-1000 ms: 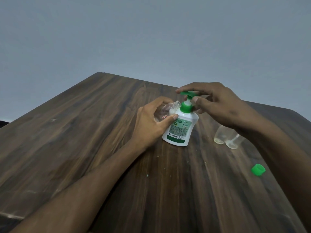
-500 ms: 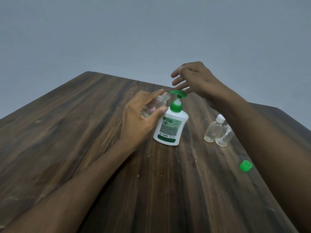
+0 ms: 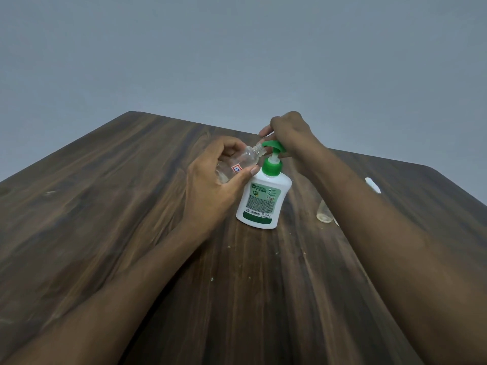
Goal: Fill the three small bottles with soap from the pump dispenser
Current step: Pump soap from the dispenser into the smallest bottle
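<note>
Centrally, left hand [image 3: 210, 185] gripping a tilted clear small bottle [image 3: 243, 162], its open neck touching the green spout of the pump dispenser [image 3: 263, 198], right hand [image 3: 287, 133] curled over the pump head, label reading "ORIGINAL", right forearm hiding most of another clear bottle [image 3: 323, 212], dark wooden table [image 3: 105, 206].

Plain indoor room, wooden table [image 3: 131, 233], bare grey wall [image 3: 237, 48]

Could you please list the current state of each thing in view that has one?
small bottle: uncapped, tilted, neck at the spout, held by the left hand
pump dispenser: upright on the table, pump head up
right hand: on the pump head
</note>
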`<state>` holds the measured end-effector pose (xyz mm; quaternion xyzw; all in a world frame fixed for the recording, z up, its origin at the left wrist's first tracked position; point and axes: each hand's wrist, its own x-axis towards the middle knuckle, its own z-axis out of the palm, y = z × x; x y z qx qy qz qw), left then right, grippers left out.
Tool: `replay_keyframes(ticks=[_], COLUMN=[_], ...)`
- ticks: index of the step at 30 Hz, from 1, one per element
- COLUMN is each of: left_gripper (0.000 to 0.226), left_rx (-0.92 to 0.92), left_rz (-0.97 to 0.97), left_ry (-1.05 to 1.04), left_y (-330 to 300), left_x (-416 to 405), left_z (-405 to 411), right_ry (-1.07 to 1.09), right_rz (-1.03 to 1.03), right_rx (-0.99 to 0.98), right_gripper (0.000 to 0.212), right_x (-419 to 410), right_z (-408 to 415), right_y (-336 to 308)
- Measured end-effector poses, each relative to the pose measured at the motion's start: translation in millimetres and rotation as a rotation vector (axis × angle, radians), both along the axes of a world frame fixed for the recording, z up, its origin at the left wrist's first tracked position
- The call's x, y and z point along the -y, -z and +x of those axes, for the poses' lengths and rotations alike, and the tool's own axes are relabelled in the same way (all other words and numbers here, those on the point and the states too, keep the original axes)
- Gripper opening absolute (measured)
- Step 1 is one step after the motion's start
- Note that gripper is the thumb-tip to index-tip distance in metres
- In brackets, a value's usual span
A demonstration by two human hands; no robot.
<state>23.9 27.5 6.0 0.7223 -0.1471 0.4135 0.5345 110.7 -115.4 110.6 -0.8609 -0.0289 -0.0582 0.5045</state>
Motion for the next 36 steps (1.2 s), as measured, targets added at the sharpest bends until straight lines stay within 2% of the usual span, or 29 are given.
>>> replay_keyframes(ticks=[13, 18, 23, 27, 32, 36], left_gripper=[0.032, 0.031, 0.031, 0.032, 0.032, 0.032], left_rx=[0.010, 0.027, 0.039, 0.038, 0.046, 0.053], left_rz=[0.033, 0.039, 0.029, 0.029, 0.037, 0.045], left_ry=[-0.019, -0.022, -0.028, -0.025, -0.028, -0.042], left_y=[-2, -3, -4, -3, -2, -2], left_x=[0, 1, 1, 0, -1, 0], left_z=[1, 1, 1, 0, -1, 0], right_ry=[0.005, 0.020, 0.023, 0.042, 0.051, 0.055], right_rz=[-0.019, -0.072, -0.110, -0.128, -0.254, -0.161], right_rx=[0.022, 0.042, 0.054, 0.052, 0.078, 0.076], right_gripper=[0.029, 0.045, 0.047, 0.042, 0.032, 0.041], right_x=[3, 2, 1, 0, 1, 0], right_z=[5, 7, 5, 1, -4, -8], right_y=[12, 16, 16, 17, 9, 12])
